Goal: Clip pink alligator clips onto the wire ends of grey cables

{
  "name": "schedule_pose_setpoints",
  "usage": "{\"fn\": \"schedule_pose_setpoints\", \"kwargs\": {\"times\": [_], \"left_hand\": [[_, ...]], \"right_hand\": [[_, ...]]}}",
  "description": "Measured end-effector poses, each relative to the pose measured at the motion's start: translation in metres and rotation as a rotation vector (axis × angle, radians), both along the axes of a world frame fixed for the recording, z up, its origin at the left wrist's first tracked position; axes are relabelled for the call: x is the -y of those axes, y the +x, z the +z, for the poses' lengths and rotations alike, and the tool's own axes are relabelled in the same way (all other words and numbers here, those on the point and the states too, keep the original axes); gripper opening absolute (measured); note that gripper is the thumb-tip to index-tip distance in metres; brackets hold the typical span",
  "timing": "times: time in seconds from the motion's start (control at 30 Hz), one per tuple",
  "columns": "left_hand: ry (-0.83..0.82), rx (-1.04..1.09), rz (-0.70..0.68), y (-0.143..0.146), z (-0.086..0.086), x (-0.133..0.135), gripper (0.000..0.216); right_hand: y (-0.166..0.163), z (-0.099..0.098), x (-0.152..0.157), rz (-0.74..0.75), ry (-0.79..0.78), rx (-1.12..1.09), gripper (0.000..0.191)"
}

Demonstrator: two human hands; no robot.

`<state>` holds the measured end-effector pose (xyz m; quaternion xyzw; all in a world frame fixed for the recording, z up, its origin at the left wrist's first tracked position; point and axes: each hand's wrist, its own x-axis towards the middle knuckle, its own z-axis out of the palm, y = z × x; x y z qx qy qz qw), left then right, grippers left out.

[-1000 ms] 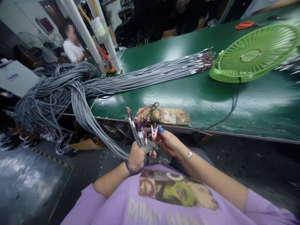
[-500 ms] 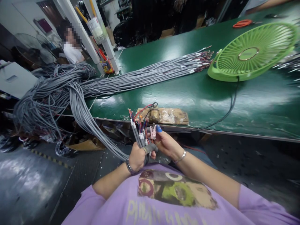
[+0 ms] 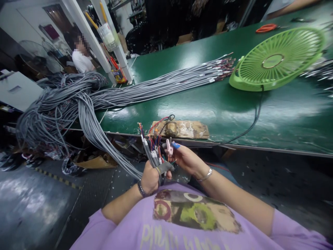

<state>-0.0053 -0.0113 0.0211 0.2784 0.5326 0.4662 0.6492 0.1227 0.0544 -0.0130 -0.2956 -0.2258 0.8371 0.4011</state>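
Note:
My left hand [image 3: 153,176] is closed around a bundle of grey cables [image 3: 150,152], with a grey cover on its thumb. The cable ends point up and away from me, with white sleeves and stripped coloured wires [image 3: 156,139] fanning out. Beside them, my right hand [image 3: 189,160], with blue on one fingertip, has its fingers closed on a small pink clip [image 3: 169,148]. Thin green and orange wires show just below the clip; whether the fingers pinch them too is hidden.
A wooden block [image 3: 188,129] with red and black leads lies at the front edge of the green table [image 3: 208,100]. Behind it stretch more grey cables [image 3: 156,82]. A green fan [image 3: 273,61] stands at right; a person [image 3: 82,59] is at far left.
My right hand has shifted slightly right. The cable ends in my left hand have tilted a little left and spread apart, and thin green and orange wires now show near my right fingers.

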Motion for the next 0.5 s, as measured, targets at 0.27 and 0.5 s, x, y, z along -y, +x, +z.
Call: {"fn": "schedule_pose_setpoints", "kwargs": {"times": [0.27, 0.5], "left_hand": [[0.000, 0.038, -0.012, 0.000, -0.003, -0.010, 0.032], [-0.043, 0.042, -0.024, 0.002, 0.000, -0.015, 0.037]], "right_hand": [[-0.003, 0.002, 0.005, -0.216, 0.263, 0.249, 0.048], [-0.010, -0.004, 0.003, -0.039, 0.177, 0.036, 0.046]]}}
